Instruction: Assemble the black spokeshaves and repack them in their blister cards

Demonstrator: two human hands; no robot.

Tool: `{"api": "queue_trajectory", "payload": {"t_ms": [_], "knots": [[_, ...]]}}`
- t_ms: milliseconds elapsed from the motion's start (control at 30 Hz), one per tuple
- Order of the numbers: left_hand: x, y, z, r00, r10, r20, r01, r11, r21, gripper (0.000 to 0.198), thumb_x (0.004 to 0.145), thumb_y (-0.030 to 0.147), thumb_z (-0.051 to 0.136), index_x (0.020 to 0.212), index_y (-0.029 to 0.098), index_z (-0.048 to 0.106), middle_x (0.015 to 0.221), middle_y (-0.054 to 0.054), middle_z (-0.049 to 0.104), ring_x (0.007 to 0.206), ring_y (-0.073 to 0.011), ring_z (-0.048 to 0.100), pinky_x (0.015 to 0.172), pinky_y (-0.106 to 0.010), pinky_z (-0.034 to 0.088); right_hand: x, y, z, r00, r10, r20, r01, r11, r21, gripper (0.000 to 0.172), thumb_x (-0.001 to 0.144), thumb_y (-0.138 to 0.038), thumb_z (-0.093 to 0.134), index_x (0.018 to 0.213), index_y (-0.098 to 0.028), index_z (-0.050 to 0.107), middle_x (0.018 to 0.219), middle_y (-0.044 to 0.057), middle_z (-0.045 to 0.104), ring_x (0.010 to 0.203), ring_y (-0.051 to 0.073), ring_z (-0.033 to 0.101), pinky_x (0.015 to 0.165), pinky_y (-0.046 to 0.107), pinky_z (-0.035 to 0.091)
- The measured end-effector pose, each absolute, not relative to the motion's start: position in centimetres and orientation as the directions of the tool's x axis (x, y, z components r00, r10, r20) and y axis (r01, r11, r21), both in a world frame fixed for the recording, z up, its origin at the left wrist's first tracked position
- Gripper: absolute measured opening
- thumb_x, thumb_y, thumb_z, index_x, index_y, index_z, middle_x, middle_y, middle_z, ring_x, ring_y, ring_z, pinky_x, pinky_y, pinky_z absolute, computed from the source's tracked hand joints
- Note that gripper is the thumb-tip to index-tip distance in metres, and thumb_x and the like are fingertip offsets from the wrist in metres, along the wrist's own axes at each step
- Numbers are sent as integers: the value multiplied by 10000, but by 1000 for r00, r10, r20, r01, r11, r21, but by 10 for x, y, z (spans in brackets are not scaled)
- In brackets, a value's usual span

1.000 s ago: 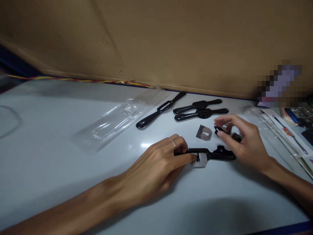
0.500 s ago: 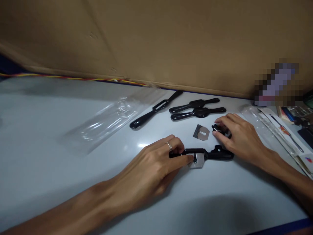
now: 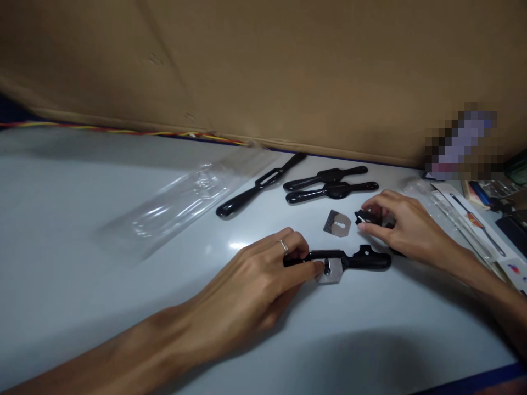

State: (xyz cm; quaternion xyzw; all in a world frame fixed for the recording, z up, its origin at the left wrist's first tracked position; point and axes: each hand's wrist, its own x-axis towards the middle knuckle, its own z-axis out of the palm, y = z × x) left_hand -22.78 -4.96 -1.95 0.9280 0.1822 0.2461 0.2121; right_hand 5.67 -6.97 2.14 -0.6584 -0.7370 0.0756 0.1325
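Note:
My left hand [image 3: 263, 274] is closed round one end of a black spokeshave [image 3: 370, 260] low on the table. A finger of it presses a silver blade [image 3: 334, 271] with a slot against the spokeshave's middle. My right hand [image 3: 405, 225] pinches a small black metal cap [image 3: 363, 217] between thumb and fingers, just beyond the spokeshave's right end. Other dark pieces under its fingers are partly hidden. Between the hands a loose blade [image 3: 340, 225] with a keyhole slot and one dark end lies flat.
Behind lie a black spokeshave body [image 3: 236, 203] with an open slot and two more black spokeshaves [image 3: 317, 179]. A clear plastic sleeve [image 3: 164, 219] is at left, a printed package [image 3: 473, 216] at right. A cardboard wall [image 3: 263, 71] and twisted wires [image 3: 123, 131] edge the table.
My right hand's fingers have shifted slightly on the small black cap, turning it a little. My left hand keeps its grip on the spokeshave and blade.

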Motion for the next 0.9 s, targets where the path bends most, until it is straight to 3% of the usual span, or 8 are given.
{"api": "queue_trajectory", "payload": {"t_ms": [100, 267, 467, 633, 767, 900], "knots": [[-228, -50, -19, 812, 442, 381, 230, -843, 487, 417, 894, -8, 472, 1136, 245, 698, 957, -43, 584, 796, -160, 538, 641, -271, 426, 50, -71, 18, -39, 998, 49, 946, 53, -319, 155, 811, -282, 736, 917, -201, 656, 922, 60, 673, 787, 213, 593, 694, 338, 427], [-227, -50, -19, 810, 441, 387, 228, -844, 485, 406, 901, -4, 471, 1130, 239, 701, 959, -45, 586, 802, -158, 542, 637, -266, 419, 47, -69, 12, 24, 999, 33, 857, -4, -516, 136, 777, -205, 717, 863, -203, 612, 794, 11, 662, 701, 171, 578, 639, 301, 400], [-227, -49, -20, 811, 439, 386, 227, -845, 484, 395, 909, 5, 476, 1141, 244, 688, 977, -42, 583, 809, -155, 544, 645, -261, 425, 62, -62, 11, 39, 996, 78, 737, 24, -675, 235, 793, -291, 736, 1008, -210, 690, 736, -12, 637, 634, 157, 574, 592, 295, 416], [-226, -51, -17, 805, 464, 370, 247, -829, 501, 360, 964, 63, 468, 1238, 243, 614, 990, -35, 603, 830, -157, 565, 683, -268, 460, 56, -70, 28, 174, 955, 241, 650, 73, -757, 126, 820, -322, 741, 848, -220, 671, 761, 17, 680, 705, 181, 637, 622, 302, 478], [-225, -52, -15, 782, 527, 333, 298, -785, 544, 275, 980, 120, 479, 1233, 210, 540, 987, -35, 625, 836, -169, 587, 693, -281, 477, 22, -93, 28, 50, 993, 106, 481, 69, -874, 135, 831, -317, 738, 813, -213, 654, 752, 6, 689, 682, 160, 643, 605, 278, 490], [-224, -51, -15, 789, 523, 324, 305, -790, 532, 236, 974, 111, 470, 1171, 220, 541, 943, -22, 621, 807, -171, 586, 658, -276, 455, -2, -110, 10, -55, 991, 124, 505, 135, -852, 67, 864, -235, 690, 807, -208, 666, 739, -9, 675, 678, 146, 616, 631, 280, 483]]}}
